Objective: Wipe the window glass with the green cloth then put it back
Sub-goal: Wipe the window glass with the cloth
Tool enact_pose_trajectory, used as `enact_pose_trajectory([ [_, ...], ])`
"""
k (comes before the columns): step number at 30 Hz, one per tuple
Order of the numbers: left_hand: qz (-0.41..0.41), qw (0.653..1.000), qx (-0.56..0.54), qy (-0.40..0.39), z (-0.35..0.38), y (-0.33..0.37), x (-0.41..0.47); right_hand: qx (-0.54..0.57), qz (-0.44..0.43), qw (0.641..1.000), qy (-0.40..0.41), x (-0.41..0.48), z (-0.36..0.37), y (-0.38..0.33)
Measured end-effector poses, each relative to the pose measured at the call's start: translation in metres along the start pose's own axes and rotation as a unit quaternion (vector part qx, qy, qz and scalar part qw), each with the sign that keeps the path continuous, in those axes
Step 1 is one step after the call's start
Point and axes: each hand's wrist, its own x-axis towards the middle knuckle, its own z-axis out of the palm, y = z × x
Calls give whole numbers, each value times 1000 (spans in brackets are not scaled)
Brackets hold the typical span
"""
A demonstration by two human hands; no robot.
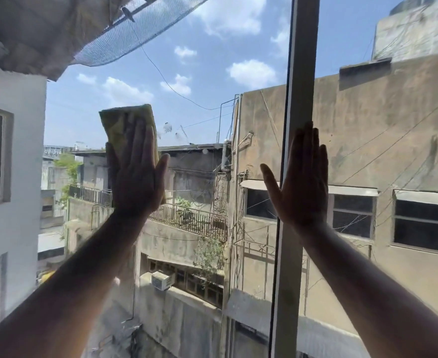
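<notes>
A folded yellow-green cloth (124,127) is pressed flat against the clear window glass (199,73) by the left hand (135,177), fingers extended upward, thumb spread to the right. The right hand (303,182) is laid open, palm forward, over the grey vertical window frame bar (300,60). Weathered concrete buildings (367,125) and cloudy blue sky are seen outside.

Your glass (199,81) is free above and between both hands; the vertical frame (300,73) blocks sideways movement to the right.
</notes>
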Motion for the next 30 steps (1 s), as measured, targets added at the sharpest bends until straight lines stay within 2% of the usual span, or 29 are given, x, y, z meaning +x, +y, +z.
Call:
enact_pose_trajectory([
  [3,-35,999,5,8,4,22,58,-7,-4,1000,10,-1,3,2],
  [5,7,1000,11,9,11,37,69,-6,-7,1000,17,-1,6,4],
  [9,94,995,13,-31,16,28,-1,-3,-7,1000,19,-1,6,4],
  [12,116,990,14,-82,7,2,-73,3,-7,1000,16,-1,5,3],
  [14,136,985,15,-107,-1,-15,-80,2,-4,1000,11,-1,4,3],
  [16,106,989,12,-107,-9,-17,-43,2,-2,1000,11,-2,4,3],
  [19,9,997,-22,-78,-15,11,48,0,-6,1000,17,-1,6,4],
  [22,15,997,-18,-80,-13,45,83,-1,-6,1000,13,-1,7,6],
  [28,98,987,0,-130,-10,51,-32,7,-2,1000,-9,-1,-1,2],
  [30,106,985,-10,-132,-12,45,-37,9,-2,1000,-15,-1,-3,2],
])
